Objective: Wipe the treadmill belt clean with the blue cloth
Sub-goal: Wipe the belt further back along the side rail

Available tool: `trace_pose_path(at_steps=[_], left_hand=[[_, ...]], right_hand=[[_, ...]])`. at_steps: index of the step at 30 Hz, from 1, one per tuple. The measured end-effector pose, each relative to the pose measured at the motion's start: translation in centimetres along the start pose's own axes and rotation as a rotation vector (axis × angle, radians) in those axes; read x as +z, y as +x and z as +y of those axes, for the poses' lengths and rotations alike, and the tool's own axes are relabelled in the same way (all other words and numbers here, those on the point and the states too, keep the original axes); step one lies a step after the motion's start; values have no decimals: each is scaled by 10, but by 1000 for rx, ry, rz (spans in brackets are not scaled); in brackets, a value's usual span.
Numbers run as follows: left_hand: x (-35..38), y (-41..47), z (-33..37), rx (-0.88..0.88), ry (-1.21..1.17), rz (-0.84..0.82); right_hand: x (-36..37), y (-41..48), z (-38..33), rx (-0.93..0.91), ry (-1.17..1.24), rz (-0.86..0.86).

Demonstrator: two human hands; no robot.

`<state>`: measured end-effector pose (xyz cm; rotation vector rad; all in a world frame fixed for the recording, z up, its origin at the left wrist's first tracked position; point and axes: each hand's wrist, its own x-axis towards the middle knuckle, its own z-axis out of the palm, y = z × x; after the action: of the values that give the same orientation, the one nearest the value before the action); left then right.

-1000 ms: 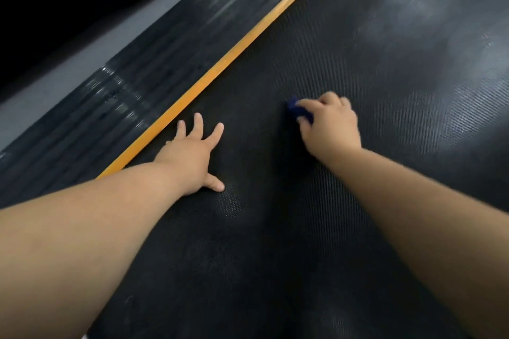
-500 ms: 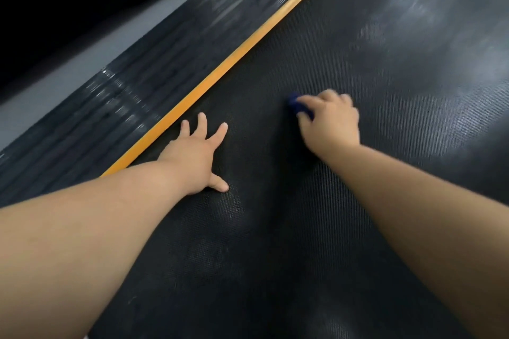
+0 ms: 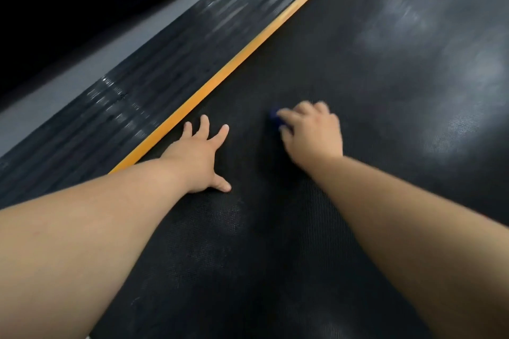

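The black textured treadmill belt (image 3: 358,49) fills most of the view. My right hand (image 3: 311,132) presses down on a small blue cloth (image 3: 274,116) in the belt's middle; only a dark blue edge shows past my fingertips, the remainder hidden under the palm. The hand is blurred. My left hand (image 3: 198,157) lies flat on the belt with fingers spread, close to the left edge, holding nothing. Pale smears (image 3: 396,19) mark the belt farther ahead and to the right.
An orange stripe (image 3: 248,55) runs diagonally along the belt's left edge. Beyond it lies a ribbed black side rail (image 3: 154,74), then a grey strip (image 3: 68,82) and a dark area at the upper left.
My right hand with the cloth has shifted slightly left and toward me, and is now motion-blurred. My left hand has stayed planted in the same spot.
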<state>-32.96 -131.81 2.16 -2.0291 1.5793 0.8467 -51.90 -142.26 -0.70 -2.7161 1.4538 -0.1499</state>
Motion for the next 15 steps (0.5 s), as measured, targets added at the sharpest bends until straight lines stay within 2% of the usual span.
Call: trace_pose_path(at_steps=[2, 5, 7, 9, 11, 12, 13, 15], left_hand=[[-5, 0, -2, 17, 30, -3], [-17, -4, -12, 67, 126, 104], [-17, -7, -19, 70, 223, 284], [-12, -5, -25, -26, 238, 403], [-8, -1, -28, -158, 113, 370], [-7, 1, -30, -189, 69, 338], [-7, 2, -32, -190, 51, 321], [-8, 2, -35, -156, 40, 309]], right_hand=[[-4, 23, 17, 258, 24, -32], [-5, 16, -2, 369, 99, -68], [0, -11, -34, 265, 155, -31], [1, -37, -55, 13, 220, -38], [-3, -28, -44, -158, 203, -105], [-2, -14, -33, -152, 154, -113], [0, 2, -21, -82, 119, -87], [-3, 34, 2, 205, 92, -80]])
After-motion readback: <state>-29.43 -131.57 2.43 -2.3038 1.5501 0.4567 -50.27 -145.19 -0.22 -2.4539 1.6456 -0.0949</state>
